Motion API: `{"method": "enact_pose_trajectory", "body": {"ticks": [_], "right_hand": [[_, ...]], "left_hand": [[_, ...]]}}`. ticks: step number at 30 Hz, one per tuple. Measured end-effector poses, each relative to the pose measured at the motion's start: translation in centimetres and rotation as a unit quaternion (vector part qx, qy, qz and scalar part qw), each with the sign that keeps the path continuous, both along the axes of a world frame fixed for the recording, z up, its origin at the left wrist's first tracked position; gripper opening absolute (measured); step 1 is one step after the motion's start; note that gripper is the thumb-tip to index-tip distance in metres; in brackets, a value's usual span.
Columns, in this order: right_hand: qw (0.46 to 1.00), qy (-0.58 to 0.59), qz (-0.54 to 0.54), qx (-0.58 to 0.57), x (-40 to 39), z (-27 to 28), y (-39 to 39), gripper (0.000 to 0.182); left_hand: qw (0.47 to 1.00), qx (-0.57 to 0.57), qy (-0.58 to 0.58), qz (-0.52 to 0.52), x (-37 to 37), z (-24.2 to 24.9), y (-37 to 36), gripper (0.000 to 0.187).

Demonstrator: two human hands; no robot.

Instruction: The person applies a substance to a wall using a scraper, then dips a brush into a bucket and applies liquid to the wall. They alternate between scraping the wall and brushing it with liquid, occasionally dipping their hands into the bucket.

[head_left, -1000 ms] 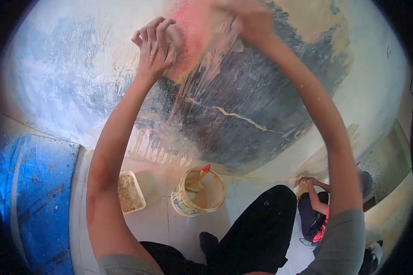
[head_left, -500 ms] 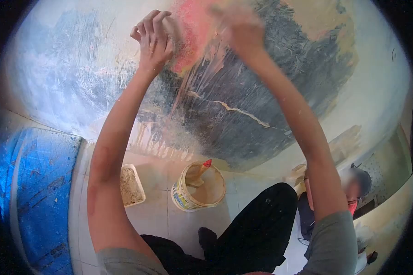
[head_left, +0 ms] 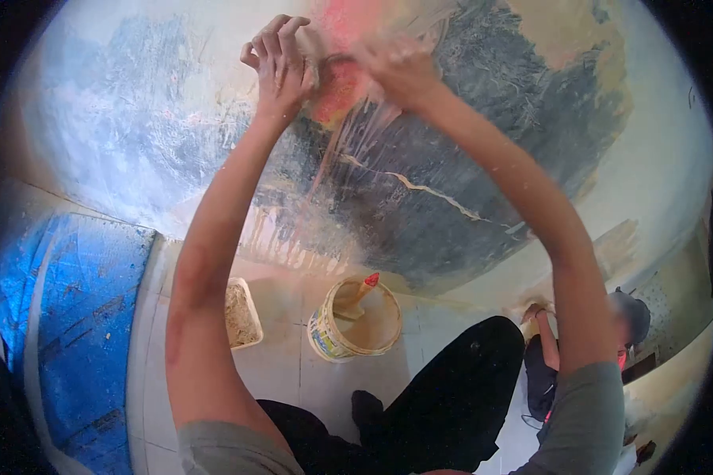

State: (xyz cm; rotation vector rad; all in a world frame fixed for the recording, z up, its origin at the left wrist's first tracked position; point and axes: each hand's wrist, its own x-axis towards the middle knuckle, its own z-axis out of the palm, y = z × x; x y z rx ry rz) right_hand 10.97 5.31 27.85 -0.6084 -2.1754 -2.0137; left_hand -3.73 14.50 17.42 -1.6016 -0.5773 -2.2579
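My left hand point(head_left: 281, 67) is raised against the painted wall point(head_left: 451, 174), its fingers bent and spread, and I see nothing in it. To its right, my right hand point(head_left: 400, 73) is curled close to the wall over the red patch point(head_left: 342, 91). Motion smears its fingers, and what they grip, if anything, cannot be made out. Below on the floor stands a bucket point(head_left: 322, 336) of pale, murky liquid. A paintbrush point(head_left: 356, 303) with a red handle tip leans inside it. A white tray point(head_left: 255, 321) of beige, crumbly material sits left of the bucket, partly behind my left forearm.
A blue plastic-covered block point(head_left: 87, 340) stands at the left. My bent knee point(head_left: 475, 372) is right of the bucket. Another person point(head_left: 543, 364) crouches at the right, partly behind my right arm. A pale crack line point(head_left: 436, 194) crosses the grey wall area.
My right hand has moved left and slightly down along the wall, nearer my left hand. The left hand keeps its bent shape. The whole view has shifted slightly.
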Motion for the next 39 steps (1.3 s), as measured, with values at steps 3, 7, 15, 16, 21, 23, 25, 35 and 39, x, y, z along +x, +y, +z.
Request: {"method": "enact_pose_trajectory", "body": {"ticks": [3,7,15,16,21,23,25,35,39], "right_hand": [[0.952,0.172,-0.252,0.008,-0.2,5.2,1.0,0.011],[0.964,0.165,-0.202,0.050,0.3,3.0,1.8,0.012],[0.993,0.048,-0.112,-0.001,-2.0,1.2,0.0,0.009],[0.980,0.141,-0.137,-0.028,-2.9,1.9,-0.1,0.011],[0.990,0.081,-0.113,0.037,-1.8,-0.1,0.0,0.019],[0.999,-0.033,-0.012,-0.033,-0.8,2.1,-0.3,0.012],[0.996,-0.032,-0.084,-0.031,1.9,8.2,1.3,0.013],[0.995,-0.035,-0.036,-0.089,-0.4,1.6,-0.6,0.029],[0.991,0.107,-0.021,-0.072,-1.5,4.3,-1.5,0.021]], "left_hand": [[1.000,-0.016,-0.009,-0.011,-0.4,-0.2,-0.3,0.061],[1.000,-0.007,0.008,0.014,-0.5,-0.9,0.5,0.062],[1.000,-0.001,-0.026,0.001,-1.2,0.3,-0.4,0.056],[1.000,-0.003,-0.023,0.000,-1.2,0.2,-0.1,0.056],[0.999,-0.026,-0.040,0.004,-1.3,-0.9,0.1,0.054],[0.999,-0.028,-0.028,0.005,-1.9,-1.1,0.3,0.054],[1.000,-0.014,-0.009,-0.003,-1.7,-1.4,0.3,0.055],[0.999,-0.008,0.021,0.025,-1.9,0.1,-0.4,0.060],[0.997,0.004,0.061,0.055,-2.8,0.9,-1.3,0.052]]}}
